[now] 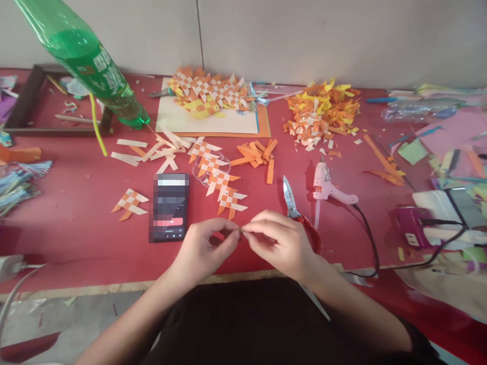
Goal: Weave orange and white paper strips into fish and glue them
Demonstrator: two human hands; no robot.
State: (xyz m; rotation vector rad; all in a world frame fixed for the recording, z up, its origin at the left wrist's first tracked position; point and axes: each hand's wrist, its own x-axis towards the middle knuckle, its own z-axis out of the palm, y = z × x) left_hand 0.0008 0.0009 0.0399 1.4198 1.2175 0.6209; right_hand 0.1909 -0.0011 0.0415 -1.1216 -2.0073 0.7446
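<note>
Over the table's front part my left hand and my right hand meet fingertip to fingertip. Both are pinched closed on something too small to make out. Just beyond them lie several woven orange-and-white paper fish in a slanting row, partly over a clear ring. Another woven paper fish lies alone to the left. A phone with a lit screen rests left of my left hand. Scissors with red handles lie by my right hand, their handles partly hidden behind it.
A pink glue gun with a black cord stands right. Behind are white strips, orange strips, a heap of paper scraps and a pile of woven fish on paper sheets. A green bottle stands back left.
</note>
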